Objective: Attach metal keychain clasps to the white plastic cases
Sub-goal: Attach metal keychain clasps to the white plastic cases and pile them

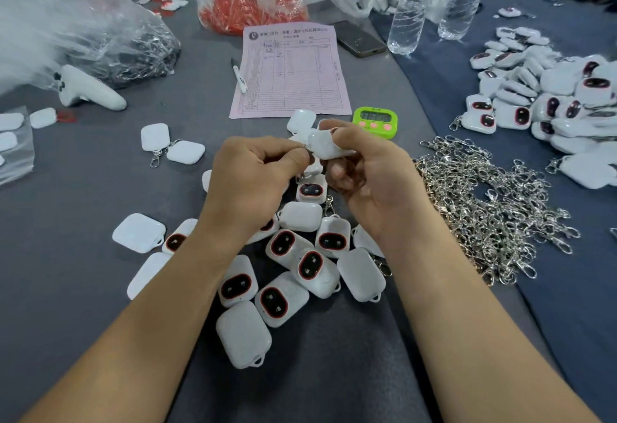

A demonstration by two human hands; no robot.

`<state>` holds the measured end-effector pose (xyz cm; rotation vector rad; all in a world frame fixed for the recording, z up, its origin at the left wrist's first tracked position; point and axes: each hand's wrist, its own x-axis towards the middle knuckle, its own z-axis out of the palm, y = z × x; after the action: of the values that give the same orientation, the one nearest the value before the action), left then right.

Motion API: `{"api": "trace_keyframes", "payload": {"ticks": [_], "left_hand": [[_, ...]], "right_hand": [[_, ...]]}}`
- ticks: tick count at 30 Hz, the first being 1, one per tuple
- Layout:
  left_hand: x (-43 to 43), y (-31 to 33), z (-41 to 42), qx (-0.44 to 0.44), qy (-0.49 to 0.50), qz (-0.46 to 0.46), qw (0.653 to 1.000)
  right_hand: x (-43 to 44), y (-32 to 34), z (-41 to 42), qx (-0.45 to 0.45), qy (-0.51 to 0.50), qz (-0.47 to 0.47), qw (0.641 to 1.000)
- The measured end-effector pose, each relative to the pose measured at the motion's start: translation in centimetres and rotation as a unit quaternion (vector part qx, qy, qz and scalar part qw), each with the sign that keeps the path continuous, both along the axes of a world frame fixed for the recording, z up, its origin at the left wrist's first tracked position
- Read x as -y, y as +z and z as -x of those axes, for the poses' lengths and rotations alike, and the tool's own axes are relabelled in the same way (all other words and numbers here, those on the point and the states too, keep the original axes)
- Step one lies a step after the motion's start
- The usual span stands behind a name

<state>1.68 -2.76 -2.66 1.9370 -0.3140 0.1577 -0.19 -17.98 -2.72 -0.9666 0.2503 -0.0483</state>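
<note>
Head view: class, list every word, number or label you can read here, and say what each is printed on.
Pink form: Chinese header, ending seemingly "有限公司"; the rest too blurred to read.
Left water bottle: white marks on blue label, blurred.
Right water bottle: label blurred.
Green timer: display digits unreadable.
Nothing else carries legible text.

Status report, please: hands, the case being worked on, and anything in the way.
Right hand grips white case. Left hand pinches metal clasp at its corner. Nothing in the way; loose cases heaped below, clasp pile to the right.
</note>
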Motion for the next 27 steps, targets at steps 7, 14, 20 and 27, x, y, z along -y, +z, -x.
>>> {"api": "trace_keyframes", "payload": {"ticks": [7, 14, 20, 27], "left_hand": [[0.6, -0.6, 1.0, 0.247, 0.011, -0.407, 0.88], [0.3, 0.5, 0.1, -0.087, -0.049, 0.03, 0.995], [-0.2, -0.2, -0.2, 0.0, -0.041, -0.106, 0.994], [-0.2, -1.2, 0.4, 0.271, 0.038, -0.365, 0.89]], "right_hand": [[-1.4, -0.9, 0.3, 0.081, -0.058, 0.298, 0.949], [0.1, -0.1, -0.1, -0.038, -0.011, -0.037, 0.999], [-0.3, -0.2, -0.1, -0.021, -0.043, 0.052, 0.997], [-3.3, -1.1, 0.7, 0.066, -0.12, 0.421, 0.897]]}}
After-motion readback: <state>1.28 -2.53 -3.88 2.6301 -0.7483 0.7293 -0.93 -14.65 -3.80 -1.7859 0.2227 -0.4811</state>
